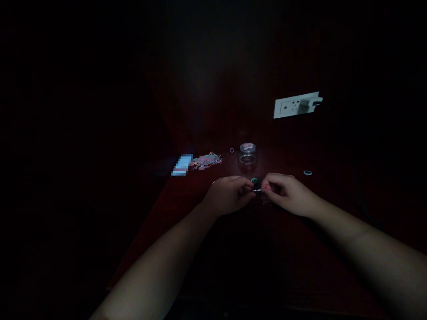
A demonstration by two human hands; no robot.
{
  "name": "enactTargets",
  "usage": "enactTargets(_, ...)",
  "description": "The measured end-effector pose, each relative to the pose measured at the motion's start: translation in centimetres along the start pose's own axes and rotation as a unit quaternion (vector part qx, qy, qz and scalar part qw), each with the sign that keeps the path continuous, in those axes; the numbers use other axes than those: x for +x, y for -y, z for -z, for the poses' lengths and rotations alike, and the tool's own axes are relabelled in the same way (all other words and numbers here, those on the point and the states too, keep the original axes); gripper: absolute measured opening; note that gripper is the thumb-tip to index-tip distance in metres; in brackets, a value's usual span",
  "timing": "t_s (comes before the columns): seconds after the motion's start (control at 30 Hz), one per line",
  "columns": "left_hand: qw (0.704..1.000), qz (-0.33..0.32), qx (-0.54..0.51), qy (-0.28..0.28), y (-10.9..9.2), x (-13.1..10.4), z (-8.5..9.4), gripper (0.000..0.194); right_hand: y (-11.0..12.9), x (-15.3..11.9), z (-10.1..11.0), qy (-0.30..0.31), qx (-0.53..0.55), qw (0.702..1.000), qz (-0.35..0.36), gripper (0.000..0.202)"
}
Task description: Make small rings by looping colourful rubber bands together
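Note:
Above the table's middle, my left hand (231, 192) is closed in a pinch, thumb and forefinger together. Facing it, my right hand (287, 193) pinches too. A short, thin, pale band (256, 190) spans the gap between the fingertips, its ends hidden in them; it looks like a small elastic, though its kind is hard to make out. Just behind the fingertips shows a small green and dark round thing (255, 181). Beyond the hands stands a clear jar (247, 159) with its patterned lid (247, 146) on top.
A tangled pile of coloured elastic bands (207, 161) lies left of the jar, beside a lit phone (182, 165). Single rings lie apart: a small pale one (231, 150) and a light blue one (307, 172). On the back wall is a socket (293, 106) with a plug.

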State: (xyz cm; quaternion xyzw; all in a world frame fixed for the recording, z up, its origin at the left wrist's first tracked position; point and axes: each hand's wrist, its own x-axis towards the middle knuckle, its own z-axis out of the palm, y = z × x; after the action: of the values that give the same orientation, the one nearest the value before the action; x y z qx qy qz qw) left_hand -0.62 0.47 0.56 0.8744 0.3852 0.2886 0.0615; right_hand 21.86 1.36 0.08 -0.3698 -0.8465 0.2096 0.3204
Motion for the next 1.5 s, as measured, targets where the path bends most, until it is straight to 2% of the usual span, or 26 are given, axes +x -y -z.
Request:
enactTargets(0.1,1.0,-0.001,0.013,0.013,0.0,0.1,0.1,0.015,0.2,0.0,0.0,0.007,0.005,1.0,0.005,0.008)
enactTargets(0.37,1.0,-0.001,0.019,0.011,-0.2,0.1,0.2,0.014,0.2,0.1,0.0,0.009,0.017,1.0,0.006,0.009)
enactTargets(0.67,1.0,-0.012,0.019,-0.012,0.3,0.0,0.2,0.011,-1.0,0.1,0.9,-0.019,-0.04,0.999,0.007,0.01)
enactTargets(0.87,1.0,-0.011,0.014,-0.011,0.4,-0.1,0.2,0.013,-2.3,0.2,1.6,0.027,-0.072,0.997,-0.03,0.01)
enactTargets(1.07,1.0,-0.013,0.012,-0.014,0.3,0.0,0.3,0.011,-2.4,0.2,1.5,0.056,-0.097,0.992,-0.051,0.011)
enactTargets(1.3,1.0,-0.013,0.014,-0.006,0.3,0.0,0.3,0.012,-2.3,0.2,1.5,0.047,-0.07,0.995,-0.052,0.011)
enactTargets(1.5,1.0,-0.017,0.014,-0.004,0.3,0.0,0.4,0.013,-2.3,0.1,1.3,0.065,-0.067,0.993,-0.072,0.012)
